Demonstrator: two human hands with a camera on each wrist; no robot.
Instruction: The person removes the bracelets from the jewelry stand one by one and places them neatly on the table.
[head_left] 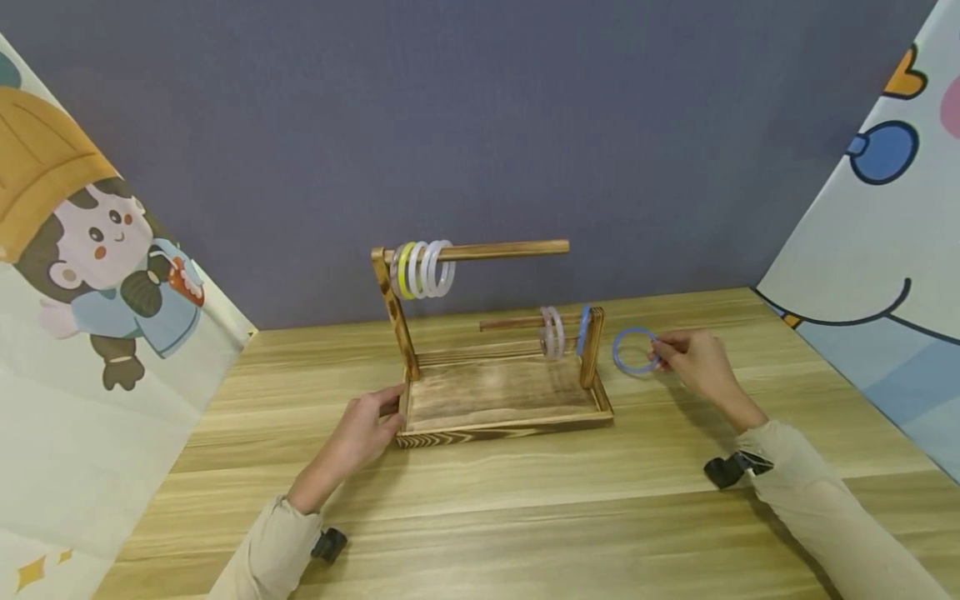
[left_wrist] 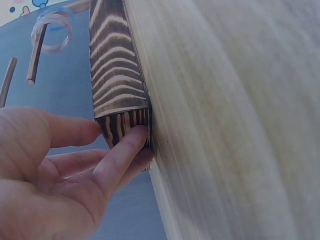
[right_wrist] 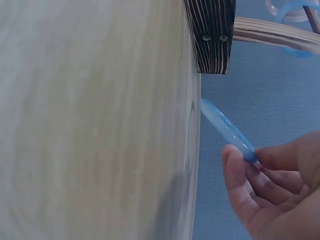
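A wooden bangle rack [head_left: 495, 437] with a tray base and two bars stands on the table. My left hand [head_left: 369, 427] holds the left end of its tray; in the left wrist view, the fingers [left_wrist: 120, 160] lie against the striped end face. To the right of the rack, my right hand [head_left: 697, 362] pinches a blue bangle [head_left: 617, 354] between thumb and fingers, tilted just above the table in the right wrist view. White bangles [head_left: 442, 268] and a yellow bangle [head_left: 404, 271] hang on the upper bar. The lower bar carries pale pinkish bangles [head_left: 553, 333] and another blue bangle [head_left: 583, 332].
The wood-grain table [head_left: 525, 517] ends at a dark blue-grey backdrop [head_left: 480, 125]. Cartoon-printed panels stand at the left [head_left: 135, 275] and right [head_left: 862, 250]. The rack's right post [head_left: 592, 350] rises between the lower bar and my right hand.
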